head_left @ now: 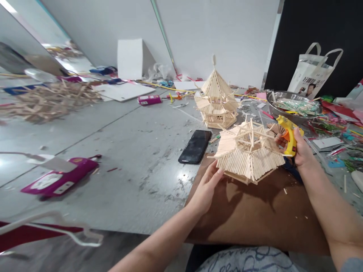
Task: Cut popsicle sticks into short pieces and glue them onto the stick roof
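Note:
A wooden-stick pagoda roof [251, 162], with an open frame of sticks on top, is held slightly tilted above the brown board [241, 223]. My left hand [208, 185] grips its lower left edge, thumb on the slats and fingers underneath. In my right hand [302, 151] is a yellow glue gun [290, 139], beside the roof's right edge. Some fingers of that hand reach behind the gun towards the roof; whether they touch it I cannot tell. Just behind stands a taller stick pagoda [218, 100] with a pointed top.
A black phone [195, 146] lies left of the board. Purple power strips [64, 177] rest on the grey table [136, 181]. Loose wooden pieces [53, 100] are heaped far left. At right are a metal bowl [270, 107], a white bag [309, 73] and scattered craft scraps.

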Demonstrator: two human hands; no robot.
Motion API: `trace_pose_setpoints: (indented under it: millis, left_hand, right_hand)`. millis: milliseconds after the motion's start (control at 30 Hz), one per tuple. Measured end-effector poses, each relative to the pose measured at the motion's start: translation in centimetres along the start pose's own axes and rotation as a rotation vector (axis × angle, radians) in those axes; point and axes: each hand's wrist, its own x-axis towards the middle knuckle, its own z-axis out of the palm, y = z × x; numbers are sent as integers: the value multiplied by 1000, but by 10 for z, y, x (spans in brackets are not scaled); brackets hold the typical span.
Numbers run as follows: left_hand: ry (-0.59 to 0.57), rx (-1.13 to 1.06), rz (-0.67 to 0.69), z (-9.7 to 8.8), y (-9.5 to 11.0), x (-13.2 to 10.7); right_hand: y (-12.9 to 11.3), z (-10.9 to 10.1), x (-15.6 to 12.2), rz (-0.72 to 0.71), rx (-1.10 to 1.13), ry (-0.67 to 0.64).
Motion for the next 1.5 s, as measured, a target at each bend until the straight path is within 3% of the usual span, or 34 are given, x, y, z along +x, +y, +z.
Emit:
trace_pose_setpoints:
  millis: [200,367,633,767,967,1233,1500]
  left_hand:
    - [-85,-171,25,0,-4,1]
    - [-90,-167,78,-4,-2,5]
    - [76,-179,-25,4,19,18]
    - [84,-241,-55,2,21,32]
    - [186,-313,-2,-3,16,52]
    - [72,-316,-71,-11,29,83]
    - [-164,-271,-252,-14,54,120]
  right_hand:
    - [2,-3,2,-21,-44,-19]
    - [0,5,-4,7,-1,20]
    - [1,8,-6,22,-23,1]
    - [2,7,-8,10,-44,-33]
    - [3,18,-17,63,2,-77]
    - [-2,22,-22,74,-5,-99]
    - [-15,15,-24,-89,-139,-102]
